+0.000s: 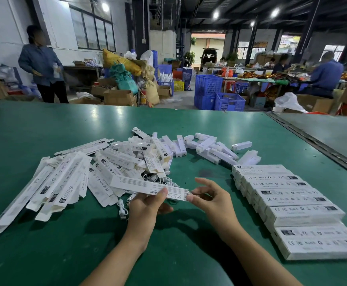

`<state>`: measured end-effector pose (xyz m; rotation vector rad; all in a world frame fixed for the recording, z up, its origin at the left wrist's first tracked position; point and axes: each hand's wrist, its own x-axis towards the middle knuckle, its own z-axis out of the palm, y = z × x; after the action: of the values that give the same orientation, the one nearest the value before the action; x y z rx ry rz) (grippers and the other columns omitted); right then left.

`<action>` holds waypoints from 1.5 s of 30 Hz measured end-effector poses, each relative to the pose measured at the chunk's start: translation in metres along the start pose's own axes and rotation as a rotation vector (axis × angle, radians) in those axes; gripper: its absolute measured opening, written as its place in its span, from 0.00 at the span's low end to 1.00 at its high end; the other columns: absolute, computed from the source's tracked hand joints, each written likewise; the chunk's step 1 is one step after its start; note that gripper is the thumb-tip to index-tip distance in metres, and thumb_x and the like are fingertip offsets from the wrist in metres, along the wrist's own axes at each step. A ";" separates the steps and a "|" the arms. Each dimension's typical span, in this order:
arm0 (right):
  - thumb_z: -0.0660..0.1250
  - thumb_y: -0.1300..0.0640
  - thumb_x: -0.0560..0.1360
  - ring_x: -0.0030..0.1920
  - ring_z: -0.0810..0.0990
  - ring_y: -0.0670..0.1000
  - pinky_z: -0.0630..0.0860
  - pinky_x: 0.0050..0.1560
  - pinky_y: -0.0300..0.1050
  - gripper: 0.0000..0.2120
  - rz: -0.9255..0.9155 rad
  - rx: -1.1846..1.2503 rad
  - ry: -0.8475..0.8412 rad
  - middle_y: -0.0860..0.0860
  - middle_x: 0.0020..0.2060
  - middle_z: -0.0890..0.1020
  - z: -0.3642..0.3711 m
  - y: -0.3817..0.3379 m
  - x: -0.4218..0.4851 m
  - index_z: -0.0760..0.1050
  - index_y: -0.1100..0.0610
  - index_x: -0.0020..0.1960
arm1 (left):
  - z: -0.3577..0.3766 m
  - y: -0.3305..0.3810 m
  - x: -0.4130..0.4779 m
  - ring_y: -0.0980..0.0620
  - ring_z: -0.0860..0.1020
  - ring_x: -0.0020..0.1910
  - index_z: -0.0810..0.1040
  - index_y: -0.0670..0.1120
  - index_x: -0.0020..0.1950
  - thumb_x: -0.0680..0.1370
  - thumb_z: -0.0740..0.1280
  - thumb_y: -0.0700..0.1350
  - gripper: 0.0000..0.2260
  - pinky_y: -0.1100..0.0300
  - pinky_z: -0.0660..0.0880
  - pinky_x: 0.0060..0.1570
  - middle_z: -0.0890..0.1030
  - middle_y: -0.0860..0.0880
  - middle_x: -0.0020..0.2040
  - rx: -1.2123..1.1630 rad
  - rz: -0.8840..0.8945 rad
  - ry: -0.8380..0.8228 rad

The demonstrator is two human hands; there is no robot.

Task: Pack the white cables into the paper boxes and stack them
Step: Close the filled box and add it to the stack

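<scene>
Mid-pack. My left hand (148,205) fingers grip a paper box (148,185) just above the table (44,131). My right hand (211,201) fingers pinch what looks like a white cable (187,194) at its open right end. Packed boxes (292,203) are stacked near right. Flat boxes (65,178) and loose cables (160,180) are piled on the left, so plenty to go.

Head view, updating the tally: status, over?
Left hand grips paper box. Right hand pinches white cable at its open end. Packed stack to the right. Nothing blocking.
</scene>
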<state>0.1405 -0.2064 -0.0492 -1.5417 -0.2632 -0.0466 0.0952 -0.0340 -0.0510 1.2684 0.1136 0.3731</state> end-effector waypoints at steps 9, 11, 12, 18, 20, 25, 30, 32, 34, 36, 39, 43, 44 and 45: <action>0.79 0.54 0.60 0.43 0.86 0.52 0.80 0.45 0.39 0.29 0.133 0.166 -0.045 0.56 0.42 0.86 -0.001 -0.003 -0.001 0.77 0.58 0.59 | -0.002 0.001 0.000 0.49 0.83 0.38 0.84 0.45 0.47 0.70 0.74 0.48 0.09 0.58 0.81 0.39 0.86 0.46 0.44 0.008 0.001 -0.034; 0.79 0.55 0.62 0.44 0.86 0.53 0.80 0.44 0.39 0.28 0.181 0.181 -0.032 0.56 0.43 0.87 0.001 -0.005 -0.002 0.76 0.57 0.59 | -0.002 0.002 -0.001 0.50 0.83 0.39 0.85 0.48 0.46 0.69 0.75 0.48 0.08 0.60 0.80 0.38 0.86 0.46 0.44 0.018 0.026 -0.050; 0.79 0.57 0.64 0.44 0.86 0.54 0.80 0.44 0.39 0.26 0.205 0.184 -0.021 0.56 0.44 0.87 0.003 -0.005 -0.003 0.76 0.56 0.59 | -0.002 0.002 -0.001 0.51 0.83 0.39 0.86 0.49 0.45 0.68 0.75 0.49 0.08 0.62 0.80 0.37 0.86 0.45 0.44 0.028 0.040 -0.055; 0.77 0.60 0.68 0.43 0.86 0.49 0.77 0.37 0.35 0.21 0.282 0.259 -0.032 0.55 0.45 0.87 0.012 -0.004 -0.008 0.76 0.55 0.59 | -0.006 0.001 0.000 0.52 0.83 0.33 0.85 0.50 0.43 0.68 0.75 0.52 0.08 0.66 0.77 0.35 0.85 0.47 0.38 0.107 0.095 -0.005; 0.75 0.62 0.70 0.43 0.85 0.49 0.77 0.37 0.35 0.18 0.290 0.283 -0.051 0.55 0.46 0.87 0.010 -0.005 -0.007 0.77 0.55 0.59 | -0.006 -0.001 0.001 0.51 0.82 0.32 0.84 0.47 0.43 0.68 0.75 0.54 0.11 0.66 0.77 0.35 0.85 0.47 0.36 0.128 0.104 0.013; 0.76 0.64 0.69 0.38 0.82 0.46 0.76 0.38 0.35 0.12 0.220 0.174 -0.080 0.53 0.39 0.86 0.008 -0.003 -0.007 0.83 0.55 0.50 | -0.005 -0.003 0.003 0.55 0.81 0.31 0.82 0.46 0.46 0.72 0.71 0.55 0.12 0.68 0.75 0.34 0.84 0.50 0.35 0.176 0.116 -0.026; 0.79 0.59 0.66 0.36 0.78 0.49 0.75 0.40 0.44 0.07 -0.053 -0.142 -0.036 0.53 0.36 0.84 0.013 -0.003 -0.012 0.84 0.49 0.40 | -0.005 -0.003 0.004 0.55 0.81 0.34 0.72 0.48 0.67 0.73 0.69 0.55 0.25 0.63 0.79 0.39 0.85 0.48 0.40 0.220 0.151 -0.037; 0.79 0.57 0.67 0.37 0.78 0.50 0.74 0.40 0.46 0.07 -0.166 -0.281 0.011 0.49 0.37 0.81 0.014 -0.001 -0.013 0.82 0.48 0.39 | -0.005 -0.003 0.005 0.54 0.81 0.35 0.59 0.54 0.76 0.72 0.70 0.54 0.35 0.57 0.79 0.43 0.84 0.46 0.41 0.171 0.134 -0.038; 0.78 0.59 0.67 0.38 0.78 0.49 0.73 0.37 0.42 0.10 -0.245 -0.380 0.022 0.47 0.38 0.80 0.015 0.000 -0.013 0.79 0.48 0.38 | -0.005 -0.004 0.004 0.54 0.80 0.34 0.52 0.56 0.79 0.72 0.70 0.54 0.40 0.56 0.78 0.43 0.84 0.48 0.38 0.166 0.154 -0.048; 0.78 0.60 0.67 0.36 0.78 0.46 0.70 0.36 0.36 0.11 -0.262 -0.406 0.003 0.45 0.37 0.81 0.016 0.001 -0.014 0.78 0.49 0.38 | -0.004 -0.006 0.003 0.54 0.80 0.33 0.51 0.58 0.78 0.72 0.69 0.55 0.40 0.61 0.77 0.41 0.84 0.50 0.37 0.183 0.187 -0.057; 0.77 0.60 0.68 0.33 0.78 0.43 0.69 0.35 0.30 0.09 -0.296 -0.402 -0.011 0.43 0.33 0.81 0.017 0.002 -0.017 0.77 0.50 0.39 | -0.003 -0.008 0.002 0.53 0.83 0.37 0.55 0.65 0.76 0.72 0.69 0.54 0.36 0.65 0.78 0.42 0.86 0.50 0.41 0.212 0.215 -0.089; 0.75 0.59 0.70 0.32 0.78 0.41 0.71 0.35 0.29 0.11 -0.340 -0.379 0.018 0.42 0.33 0.81 0.020 0.000 -0.019 0.75 0.48 0.38 | -0.004 -0.010 0.000 0.50 0.84 0.43 0.64 0.72 0.69 0.76 0.69 0.54 0.26 0.60 0.80 0.48 0.85 0.47 0.45 0.278 0.257 -0.175; 0.75 0.59 0.71 0.32 0.78 0.42 0.72 0.34 0.31 0.12 -0.334 -0.364 0.035 0.43 0.33 0.81 0.021 0.000 -0.019 0.73 0.47 0.38 | -0.004 -0.010 0.000 0.52 0.84 0.45 0.67 0.72 0.68 0.77 0.69 0.56 0.22 0.61 0.79 0.50 0.86 0.50 0.48 0.292 0.256 -0.204; 0.74 0.58 0.72 0.31 0.78 0.43 0.74 0.33 0.35 0.12 -0.323 -0.346 0.051 0.45 0.33 0.81 0.021 -0.001 -0.019 0.73 0.46 0.38 | -0.004 -0.010 0.000 0.54 0.84 0.50 0.70 0.72 0.67 0.77 0.69 0.58 0.20 0.62 0.77 0.53 0.86 0.53 0.51 0.306 0.245 -0.237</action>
<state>0.1188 -0.1884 -0.0521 -1.8242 -0.4812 -0.4034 0.0958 -0.0333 -0.0615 1.6261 -0.1948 0.4228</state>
